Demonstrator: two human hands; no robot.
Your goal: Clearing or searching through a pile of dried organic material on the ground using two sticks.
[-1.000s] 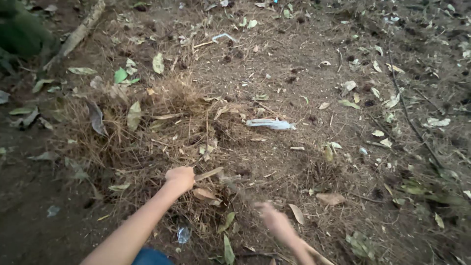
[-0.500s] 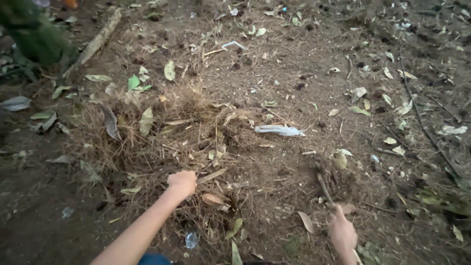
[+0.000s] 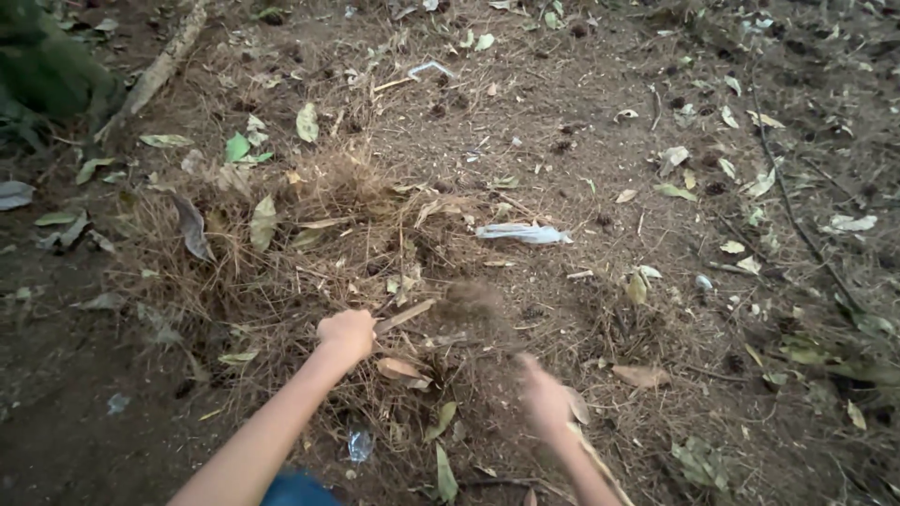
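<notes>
Both blur: left hand (image 3: 347, 334) fisted on a dry stalk (image 3: 404, 315), right hand (image 3: 546, 396) smeared, grip unreadable

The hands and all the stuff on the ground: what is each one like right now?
Left hand: closed in a fist, down in the dry grass.
Right hand: blurred, grip unclear.
Dry grass pile: heaped, tangled with leaves.
White plastic scrap: crumpled, lying flat.
Green leaf: fresh, lying on the litter.
</notes>
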